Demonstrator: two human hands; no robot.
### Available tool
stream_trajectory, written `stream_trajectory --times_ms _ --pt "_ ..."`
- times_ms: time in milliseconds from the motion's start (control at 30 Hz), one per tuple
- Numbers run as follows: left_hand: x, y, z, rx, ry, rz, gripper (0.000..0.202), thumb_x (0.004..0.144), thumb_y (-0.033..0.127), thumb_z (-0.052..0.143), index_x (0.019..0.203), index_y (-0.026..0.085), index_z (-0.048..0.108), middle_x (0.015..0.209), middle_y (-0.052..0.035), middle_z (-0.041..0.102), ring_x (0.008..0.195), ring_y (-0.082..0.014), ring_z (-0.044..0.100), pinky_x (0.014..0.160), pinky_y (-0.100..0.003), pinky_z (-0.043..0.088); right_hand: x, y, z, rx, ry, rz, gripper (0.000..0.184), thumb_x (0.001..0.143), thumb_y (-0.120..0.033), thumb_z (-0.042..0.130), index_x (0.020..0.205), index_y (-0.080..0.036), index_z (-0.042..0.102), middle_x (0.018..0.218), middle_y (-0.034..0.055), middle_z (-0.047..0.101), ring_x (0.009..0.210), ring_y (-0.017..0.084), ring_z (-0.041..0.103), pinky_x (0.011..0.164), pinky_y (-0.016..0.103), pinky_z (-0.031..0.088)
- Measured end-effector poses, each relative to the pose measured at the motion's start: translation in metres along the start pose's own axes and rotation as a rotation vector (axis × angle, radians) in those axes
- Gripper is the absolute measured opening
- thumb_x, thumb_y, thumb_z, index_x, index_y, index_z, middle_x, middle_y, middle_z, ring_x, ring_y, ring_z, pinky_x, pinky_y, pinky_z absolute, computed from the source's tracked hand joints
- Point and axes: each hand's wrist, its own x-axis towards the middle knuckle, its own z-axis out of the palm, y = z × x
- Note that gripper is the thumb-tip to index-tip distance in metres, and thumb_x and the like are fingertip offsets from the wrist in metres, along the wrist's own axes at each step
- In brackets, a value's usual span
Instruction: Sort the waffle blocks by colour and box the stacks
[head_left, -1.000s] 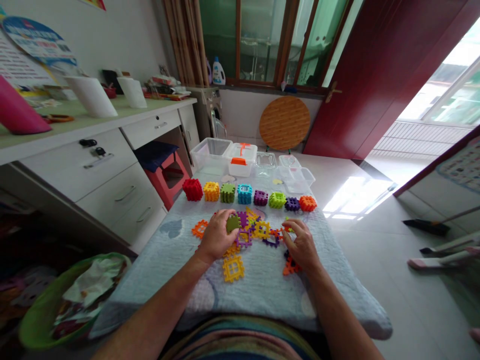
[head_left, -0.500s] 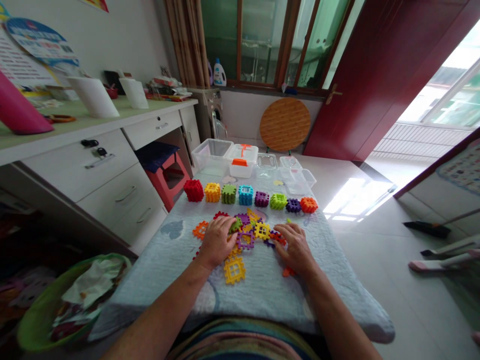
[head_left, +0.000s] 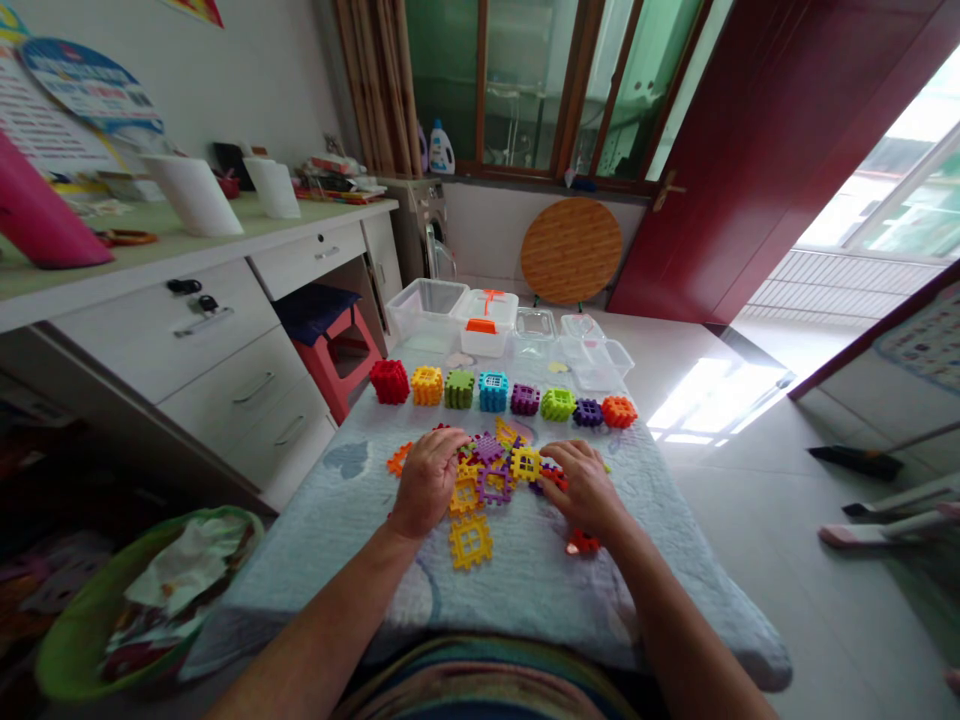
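A loose pile of notched plastic building squares lies on the cloth between my hands, with a purple square (head_left: 495, 485) and a yellow square (head_left: 526, 463) near its middle. My left hand (head_left: 429, 482) is at the pile's left side, turned on edge with fingers curled together; what they hold is hidden. Fingers apart, my right hand (head_left: 589, 487) rests over the right edge, touching a red square (head_left: 555, 478). Nearer me lies another yellow square (head_left: 471, 541). An orange-red piece (head_left: 583, 543) sits by my right wrist. Part of an orange square (head_left: 399, 458) shows beside my left hand.
Behind the pile runs a row of stacks sorted by colour, from a red stack (head_left: 389, 382) to an orange stack (head_left: 619, 412). Clear plastic boxes (head_left: 427, 303) and a lidded box with orange clips (head_left: 484, 338) stand at the table's far end. A green basket (head_left: 67, 640) is at left.
My left hand has drawn slightly left and turned on edge; the green piece under its fingers is now mostly hidden. More purple and yellow squares show. My right hand has shifted slightly left.
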Motion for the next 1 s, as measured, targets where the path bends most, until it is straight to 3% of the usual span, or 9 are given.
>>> stream_trajectory --times_ms 200,567,800,900,1000 --pt "0.001 0.007 -0.007 0.053 0.003 -0.012 0.042 0.070 0.004 0.047 0.103 0.022 0.066 0.114 -0.0058 0.067 0.114 -0.0260 0.056 0.103 -0.048 0.039 0.016 -0.009 0.008 -0.025 -0.088 -0.016 0.049 0.077 -0.024 0.067 0.125 -0.022 0.057 0.115 0.0094 0.065 0.105 0.029 0.051 0.090 0.044 0.039" --pt "0.001 0.017 -0.016 -0.114 0.045 0.006 0.025 0.080 0.018 0.051 0.103 0.020 0.062 0.109 -0.0069 0.064 0.109 -0.0240 0.054 0.101 -0.043 0.042 0.009 -0.008 0.014 0.089 0.073 -0.017 0.043 0.080 -0.026 0.065 0.122 -0.021 0.057 0.114 0.0098 0.065 0.104 0.028 0.054 0.093 0.043 0.041" --pt "-0.001 0.017 -0.015 -0.126 0.002 0.000 0.025 0.083 0.022 0.049 0.105 0.021 0.062 0.111 -0.0068 0.063 0.112 -0.0243 0.054 0.103 -0.044 0.041 0.011 -0.029 0.019 0.189 0.023 -0.166 0.051 0.081 -0.038 0.067 0.127 -0.022 0.053 0.113 0.0110 0.064 0.103 0.026 0.056 0.091 0.042 0.045" --pt "-0.001 0.018 -0.016 -0.132 0.007 0.008 0.024 0.084 0.022 0.049 0.105 0.021 0.061 0.111 -0.0067 0.063 0.112 -0.0242 0.053 0.104 -0.044 0.040 0.011 -0.024 0.020 0.221 0.067 -0.144 0.049 0.083 -0.038 0.065 0.128 -0.022 0.052 0.116 0.0104 0.064 0.106 0.025 0.056 0.092 0.042 0.046" --pt "0.000 0.019 -0.016 -0.139 0.002 0.031 0.024 0.083 0.021 0.050 0.105 0.021 0.061 0.110 -0.0064 0.064 0.111 -0.0240 0.054 0.103 -0.044 0.041 0.009 -0.014 0.015 0.225 0.122 -0.069 0.036 0.086 -0.034 0.060 0.120 -0.022 0.057 0.113 0.0097 0.065 0.104 0.024 0.058 0.091 0.041 0.047"
